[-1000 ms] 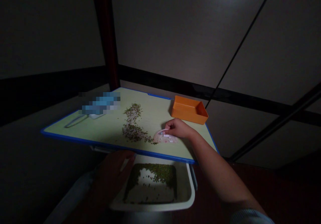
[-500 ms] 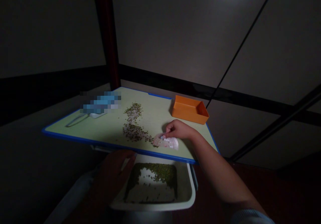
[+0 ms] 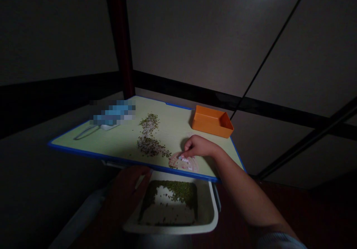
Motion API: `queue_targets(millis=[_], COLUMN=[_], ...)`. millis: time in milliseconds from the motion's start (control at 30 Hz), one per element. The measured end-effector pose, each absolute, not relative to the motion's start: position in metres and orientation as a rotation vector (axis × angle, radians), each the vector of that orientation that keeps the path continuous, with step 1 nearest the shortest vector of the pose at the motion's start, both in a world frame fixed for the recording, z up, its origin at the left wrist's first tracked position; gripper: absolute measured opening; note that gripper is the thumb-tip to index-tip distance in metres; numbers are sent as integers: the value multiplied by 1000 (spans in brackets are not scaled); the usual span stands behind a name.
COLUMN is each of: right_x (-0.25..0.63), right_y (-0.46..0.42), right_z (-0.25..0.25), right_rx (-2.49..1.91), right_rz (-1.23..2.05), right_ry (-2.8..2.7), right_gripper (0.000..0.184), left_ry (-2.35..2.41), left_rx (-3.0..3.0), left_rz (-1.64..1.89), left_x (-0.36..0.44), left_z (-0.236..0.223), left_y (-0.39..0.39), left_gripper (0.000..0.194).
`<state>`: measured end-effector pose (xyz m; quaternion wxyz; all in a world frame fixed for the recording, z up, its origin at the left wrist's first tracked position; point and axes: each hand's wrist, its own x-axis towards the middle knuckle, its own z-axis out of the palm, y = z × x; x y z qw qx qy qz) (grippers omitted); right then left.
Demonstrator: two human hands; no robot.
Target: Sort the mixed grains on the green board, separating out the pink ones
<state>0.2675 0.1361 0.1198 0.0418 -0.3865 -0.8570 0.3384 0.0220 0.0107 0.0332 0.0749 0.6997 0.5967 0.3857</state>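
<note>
My right hand [image 3: 199,147] rests on a pale green board with a blue rim [image 3: 89,141], its fingers pinched on a small translucent scraper card [image 3: 184,163] near the board's front edge. A few green beans lie at the card's left end. A longer trail of green beans [image 3: 149,139] runs up the middle of the board. Below the front edge, my left hand [image 3: 125,191] grips the left rim of a white tray [image 3: 208,217] that holds more green beans [image 3: 177,192] at its far end.
An orange box [image 3: 212,121] stands at the board's back right corner. A white object with a wire loop [image 3: 92,130] lies at the back left, partly blurred. A dark post [image 3: 118,40] rises behind the board. The surroundings are dim.
My right hand has dragged the card toward the board's front edge, above the tray. The left hand and the tray have stayed put.
</note>
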Motion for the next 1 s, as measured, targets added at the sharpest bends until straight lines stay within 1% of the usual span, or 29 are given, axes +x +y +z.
queue_targets(millis=[300,633,867,1000], right_x=[265,266,270,271], right_y=[136,136,139,139], right_z=[117,118,115,114], right_rx=[-1178,-1095,-997,-931], right_rz=[1069,1135,1314,1400], right_ry=[-2639,-2626,-2609,-2603], right_gripper=[26,28,29,37], left_ry=[1790,1811,1798,1804], left_rx=[2104,2101,2083,2089], left_rz=[1157,1151,1133,1133], left_x=[21,22,21,21], left_z=[31,36,33,33], left_y=[10,10,10,9], left_gripper=[37,41,39,39])
